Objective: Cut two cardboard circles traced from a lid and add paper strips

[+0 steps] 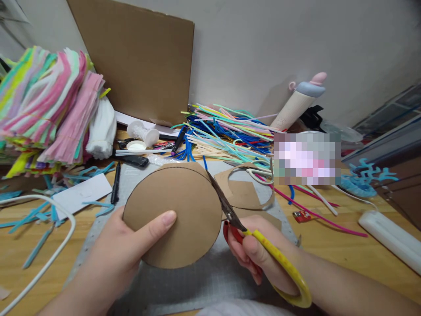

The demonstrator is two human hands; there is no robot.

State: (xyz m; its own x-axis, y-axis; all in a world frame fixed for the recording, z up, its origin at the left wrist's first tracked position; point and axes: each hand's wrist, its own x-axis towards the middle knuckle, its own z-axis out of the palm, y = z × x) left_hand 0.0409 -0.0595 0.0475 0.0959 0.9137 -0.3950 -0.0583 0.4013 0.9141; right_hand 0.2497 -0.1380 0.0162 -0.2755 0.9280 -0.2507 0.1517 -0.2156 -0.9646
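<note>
My left hand [138, 241] grips a round piece of brown cardboard [174, 206] by its left side, thumb on top and the other fingers hidden beneath. A dark drawn line curves along the disc's upper edge, with a thin strip of cardboard outside it. In my right hand [263, 250] is a pair of scissors [230, 213] with yellow and red handles. Their dark blades lie at the upper right edge of the disc. Below both hands a grey cutting mat [164, 289] covers part of the wooden table.
Cardboard offcuts [243, 195] lie behind the scissors. Bundled pipe cleaners [49, 105] stand at the left, and loose ones [230, 131] are piled at the back. A black marker [115, 183], a white cable [70, 228], a lighter [301, 216] and a white bar [391, 239] surround the mat.
</note>
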